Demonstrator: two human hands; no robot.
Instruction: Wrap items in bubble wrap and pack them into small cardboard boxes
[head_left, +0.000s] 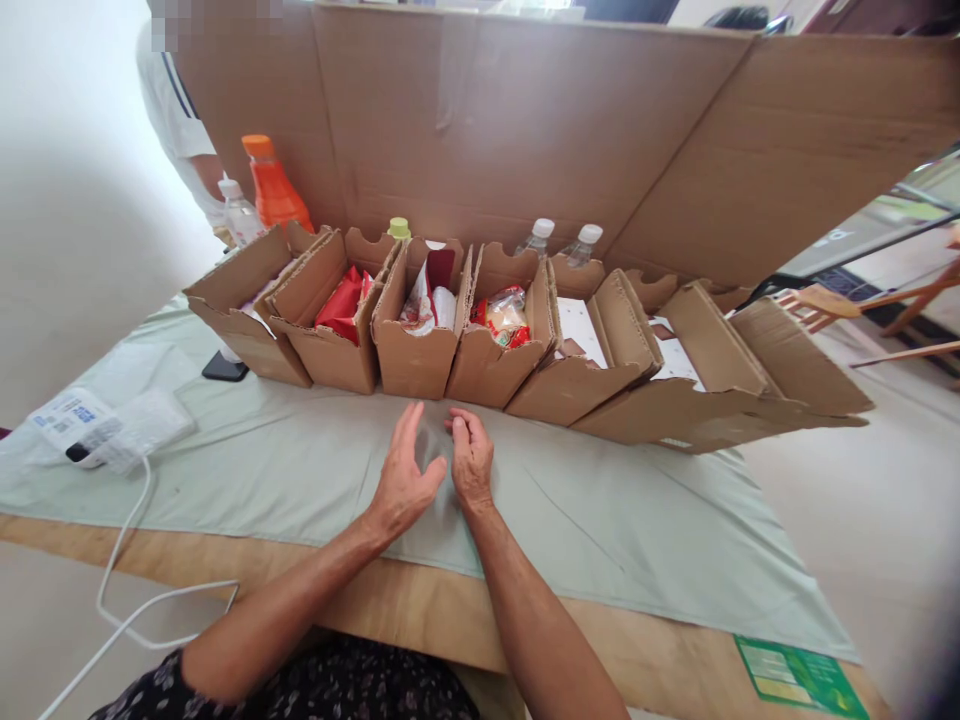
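Near the left edge of the surface (247,440) lay a clear plastic packet (154,430) with a white label (75,412), its blue print too blurred to read. Farther right, behind the first cardboard bins, stood an orange bottle (276,185), its lower part hidden. The second bin (322,358) contained a red packet (345,303) and the third bin (412,370) a red-and-white one (421,308), their lettering illegible. Before the third bin, the left hand (405,480) had its thumb spread wide of the straight fingers; just beside it, before the fourth bin (487,370), the right hand (472,460) kept its fingers narrow and curled, hiding whether they gripped anything. The fourth bin's red-printed clear packet (506,315) bore indistinct writing. Behind, two white-capped bottles (541,232) showed only their tops. Toward the front right corner, a green card (799,675) carried unreadable lines.
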